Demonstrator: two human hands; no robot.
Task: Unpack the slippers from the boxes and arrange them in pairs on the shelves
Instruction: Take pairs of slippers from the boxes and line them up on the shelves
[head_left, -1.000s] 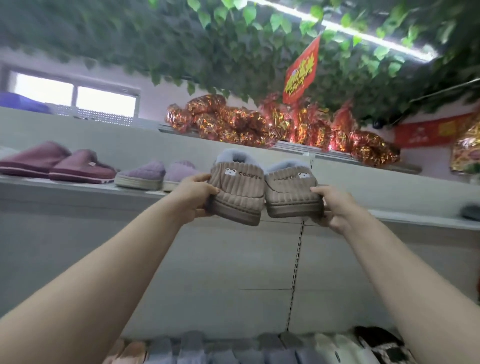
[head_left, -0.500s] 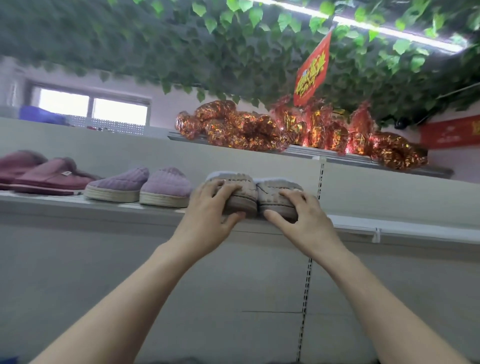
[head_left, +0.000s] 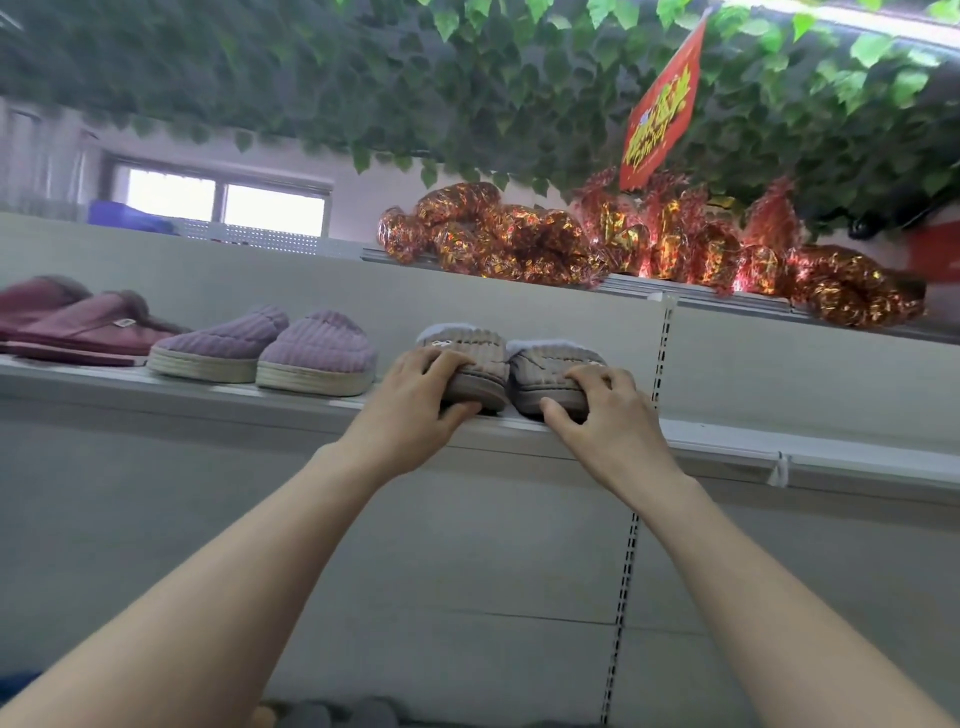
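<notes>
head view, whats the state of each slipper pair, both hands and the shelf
shelf: holds three pairs in a row
left beige slipper: at the front edge, gripped
right beige slipper: close beside it, gripped
left hand: grips left beige slipper
right hand: grips right beige slipper
lilac pair: side by side, untouched
maroon pair: far left, untouched

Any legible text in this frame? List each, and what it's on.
No text reads cleanly.
Red hanging sign: yellow characters, too blurred to read.
White tag on maroon slipper: too small to read.
Left beige slipper: small dark mark near the collar, unreadable.
</notes>
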